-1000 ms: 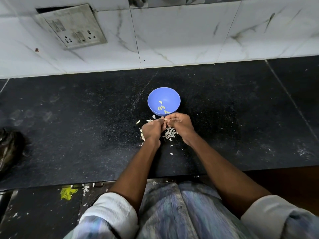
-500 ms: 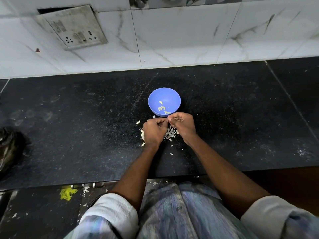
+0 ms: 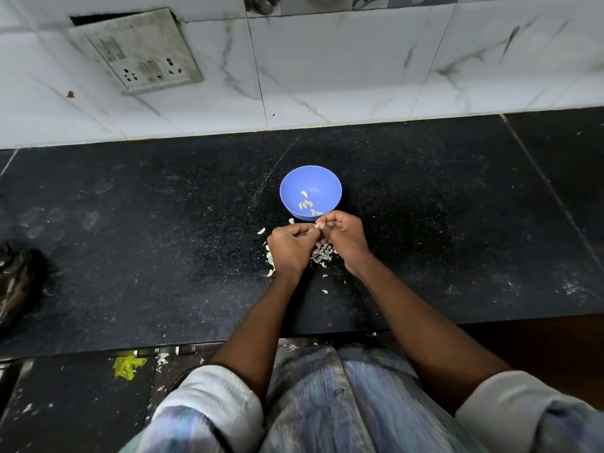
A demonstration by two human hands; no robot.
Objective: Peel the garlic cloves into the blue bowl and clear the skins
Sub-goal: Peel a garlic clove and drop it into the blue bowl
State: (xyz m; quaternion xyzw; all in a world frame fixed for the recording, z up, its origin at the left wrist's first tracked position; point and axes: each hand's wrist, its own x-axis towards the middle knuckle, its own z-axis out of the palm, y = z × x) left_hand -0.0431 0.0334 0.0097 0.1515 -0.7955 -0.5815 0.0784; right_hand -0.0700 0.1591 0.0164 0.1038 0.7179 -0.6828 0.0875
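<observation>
A small blue bowl (image 3: 310, 183) stands on the black counter with several peeled garlic cloves (image 3: 306, 204) in its bottom. Just in front of it my left hand (image 3: 291, 248) and my right hand (image 3: 344, 237) meet with fingers curled, pinching a garlic clove (image 3: 316, 225) between their tips; only a pale sliver of it shows. Below and between the hands lies a heap of white garlic skins (image 3: 322, 253). More skins and bits (image 3: 269, 258) lie to the left of my left hand.
The black stone counter (image 3: 163, 240) runs to a white tiled wall with a socket plate (image 3: 137, 52). A dark crumpled bag (image 3: 16, 279) sits at the left edge. The counter's front edge lies close to my body; a yellow scrap (image 3: 125, 366) lies below it.
Both hands have stayed in front of the bowl, shifting slightly; the fingertips have worked at the clove and the right hand's knuckles have lifted a little toward the bowl rim.
</observation>
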